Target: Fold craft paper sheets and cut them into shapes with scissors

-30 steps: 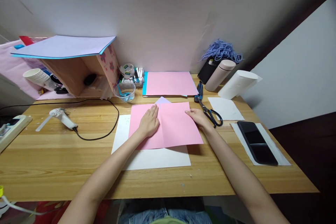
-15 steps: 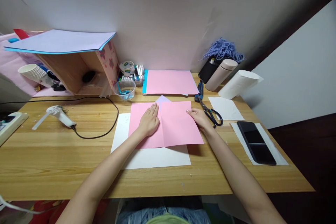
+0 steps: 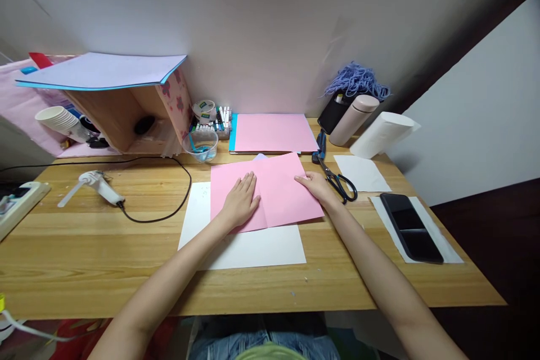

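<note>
A pink sheet of paper [image 3: 283, 194] with a crease down its middle lies unfolded before me, tilted slightly. My left hand [image 3: 241, 201] rests flat on its left half, fingers stretched out. At the right edge, my right hand [image 3: 314, 185] pinches the sheet between thumb and fingers. Beneath the pink paper is a white sheet [image 3: 253, 250], its lower part and left side showing. A small lavender paper tip [image 3: 260, 156] peeks out behind the top edge; the rest of it is hidden. Black-handled scissors [image 3: 337, 180] lie just beyond my right hand.
Pink and blue paper [image 3: 274, 132] is stacked at the back, beside a clear tub [image 3: 200, 145] and markers [image 3: 221, 122]. A corded white glue gun [image 3: 101, 187] lies left. Rightward are a flask [image 3: 354, 120], a paper roll [image 3: 382, 135] and a phone [image 3: 411, 229]. An open box [image 3: 175, 104] stands back left.
The pink sheet has turned slightly counterclockwise, its right side shifting away from me and covering more of the lavender paper. My right hand has moved slightly left and away with it.
</note>
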### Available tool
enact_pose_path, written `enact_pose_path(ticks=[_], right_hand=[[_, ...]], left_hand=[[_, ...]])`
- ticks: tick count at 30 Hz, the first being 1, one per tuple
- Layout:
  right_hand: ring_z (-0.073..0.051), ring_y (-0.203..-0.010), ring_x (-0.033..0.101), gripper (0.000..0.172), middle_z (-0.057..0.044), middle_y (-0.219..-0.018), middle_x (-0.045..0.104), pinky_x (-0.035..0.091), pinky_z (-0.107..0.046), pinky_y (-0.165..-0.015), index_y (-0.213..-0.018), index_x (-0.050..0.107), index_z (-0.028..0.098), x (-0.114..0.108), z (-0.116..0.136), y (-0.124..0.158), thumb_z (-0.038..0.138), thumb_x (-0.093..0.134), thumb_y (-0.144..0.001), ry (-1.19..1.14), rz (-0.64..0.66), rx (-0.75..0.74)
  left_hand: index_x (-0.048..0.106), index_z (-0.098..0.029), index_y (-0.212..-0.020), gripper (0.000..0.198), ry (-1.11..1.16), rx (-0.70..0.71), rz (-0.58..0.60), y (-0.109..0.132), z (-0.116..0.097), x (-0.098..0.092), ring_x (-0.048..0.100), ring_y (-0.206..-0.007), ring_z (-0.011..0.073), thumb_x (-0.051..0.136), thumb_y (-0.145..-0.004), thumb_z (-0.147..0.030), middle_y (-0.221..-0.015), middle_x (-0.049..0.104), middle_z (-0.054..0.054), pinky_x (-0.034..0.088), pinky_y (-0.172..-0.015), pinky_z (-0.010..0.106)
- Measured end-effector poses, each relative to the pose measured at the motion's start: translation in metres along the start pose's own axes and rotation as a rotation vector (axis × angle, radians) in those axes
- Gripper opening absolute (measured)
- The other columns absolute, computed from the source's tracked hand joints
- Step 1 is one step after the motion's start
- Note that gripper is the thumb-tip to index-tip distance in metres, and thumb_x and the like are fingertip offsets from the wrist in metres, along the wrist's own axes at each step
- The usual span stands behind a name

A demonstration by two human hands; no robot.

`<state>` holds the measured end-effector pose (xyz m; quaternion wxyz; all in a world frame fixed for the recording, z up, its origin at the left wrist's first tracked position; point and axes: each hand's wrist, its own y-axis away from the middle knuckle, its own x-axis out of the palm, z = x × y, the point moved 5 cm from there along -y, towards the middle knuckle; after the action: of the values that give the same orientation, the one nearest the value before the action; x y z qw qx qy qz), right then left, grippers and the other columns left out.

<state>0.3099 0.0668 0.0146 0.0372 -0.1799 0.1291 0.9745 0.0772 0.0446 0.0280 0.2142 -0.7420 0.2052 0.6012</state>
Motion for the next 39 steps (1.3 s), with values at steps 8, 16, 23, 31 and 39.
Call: enact_pose_path(ticks=[8,16,23,31,39], right_hand=[[-0.02,-0.062,0.062,0.028,-0.007,-0.067,0.068,0.042,-0.025,-0.052,-0.068,0.064,0.013,-0.004,-0.005,0.002,0.041,0.062,-0.064,0.068,-0.048,0.0],[-0.022,-0.07,0.064,0.032,-0.008,-0.075,0.069,0.046,-0.026,-0.055,-0.079,0.063,0.012,-0.008,-0.008,0.017,0.042,0.06,-0.066,0.008,-0.061,0.013],[-0.019,-0.07,0.064,0.035,-0.01,-0.084,0.07,0.047,-0.025,-0.056,-0.081,0.064,0.011,-0.004,-0.007,0.033,0.041,0.069,-0.063,-0.111,0.17,0.039],[-0.024,-0.077,0.066,0.03,-0.009,-0.08,0.071,0.051,-0.031,-0.063,-0.078,0.065,0.015,-0.002,-0.008,0.033,0.04,0.069,-0.061,-0.094,0.058,-0.006],[-0.024,-0.077,0.067,0.036,-0.011,-0.086,0.071,0.052,-0.031,-0.064,-0.085,0.065,0.013,-0.007,-0.026,0.042,0.04,0.071,-0.062,-0.165,0.054,0.012]], left_hand=[[0.02,-0.005,-0.139,0.057,0.016,-0.026,-0.029,-0.002,0.004,0.009,0.015,-0.135,0.0219,0.026,-0.089,-0.031,-0.147,0.019,0.015,0.017,-0.111,0.039],[0.023,-0.004,-0.138,0.055,0.027,-0.019,-0.037,-0.003,0.002,0.008,0.016,-0.135,0.0211,0.025,-0.089,-0.029,-0.146,0.02,0.015,0.017,-0.111,0.04],[0.022,-0.004,-0.138,0.055,0.018,-0.026,-0.014,0.001,-0.002,-0.001,0.016,-0.135,0.0205,0.027,-0.086,-0.023,-0.146,0.02,0.014,0.016,-0.111,0.039],[0.019,-0.006,-0.139,0.06,0.039,-0.023,-0.047,0.017,-0.016,0.006,0.013,-0.136,0.0218,0.032,-0.084,-0.026,-0.147,0.017,0.015,0.018,-0.11,0.041],[0.02,-0.005,-0.139,0.058,0.054,-0.03,-0.038,0.016,-0.015,0.007,0.012,-0.136,0.0212,0.029,-0.084,-0.021,-0.147,0.017,0.014,0.017,-0.11,0.039]])
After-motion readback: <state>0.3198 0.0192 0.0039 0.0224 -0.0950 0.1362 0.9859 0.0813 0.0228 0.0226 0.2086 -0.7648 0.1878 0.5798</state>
